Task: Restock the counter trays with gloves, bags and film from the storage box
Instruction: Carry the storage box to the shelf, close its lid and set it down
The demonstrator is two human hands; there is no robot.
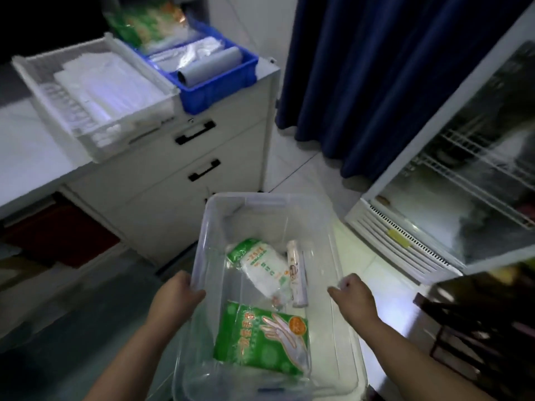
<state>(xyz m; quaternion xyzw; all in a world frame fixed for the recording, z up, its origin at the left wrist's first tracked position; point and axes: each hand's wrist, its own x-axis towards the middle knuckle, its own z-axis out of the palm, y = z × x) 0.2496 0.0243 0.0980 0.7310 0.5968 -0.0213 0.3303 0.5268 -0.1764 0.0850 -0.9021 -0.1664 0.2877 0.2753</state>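
I hold a clear plastic storage box (269, 206) by its two long rims. My left hand (179, 293) grips the left rim and my right hand (354, 293) grips the right rim. Inside lie a green glove pack (260, 340) near me, a green-and-white bag pack (262, 264) and a slim roll of film (296, 273) further in. On the counter at upper left stand a white mesh tray (37, 91) with white bags and a blue tray (220, 85) holding a grey roll (211, 66), clear bags and a green pack (144, 24).
A white drawer cabinet (179, 180) with black handles stands under the trays, just beyond the box. A dark blue curtain (390, 68) hangs at the back. A glass-door fridge (463, 175) is on the right, and a dark rack (477, 328) sits at the lower right.
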